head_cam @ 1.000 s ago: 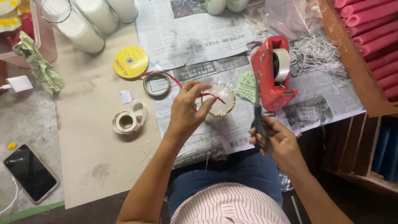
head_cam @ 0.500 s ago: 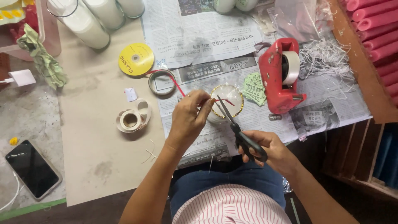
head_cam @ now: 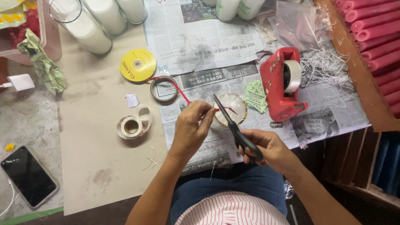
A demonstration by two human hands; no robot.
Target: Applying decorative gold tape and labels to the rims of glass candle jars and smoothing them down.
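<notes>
Scissors advanced: right hand (head_cam: pixel 266 152) grips black-handled scissors (head_cam: pixel 233 125), blades now at thin red ribbon (head_cam: pixel 177 87) pinched by left hand (head_cam: pixel 191 129). Risk: nicked fingertips (head_cam: pixel 208 111).

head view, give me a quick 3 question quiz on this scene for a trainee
1. True or false: the right hand holds the scissors.
2. Which thing lies nearest the red tape dispenser?
A. the phone
B. the green paper tags
C. the yellow ribbon spool
3. Fill in: the left hand pinches a thin red ______ beside the small round wrapped item with a gold rim.

Key:
1. True; the blades point up over the wrapped item.
2. B; the tags lie just to the dispenser's left on the newspaper.
3. Ribbon; it runs back towards the yellow spool.
</notes>
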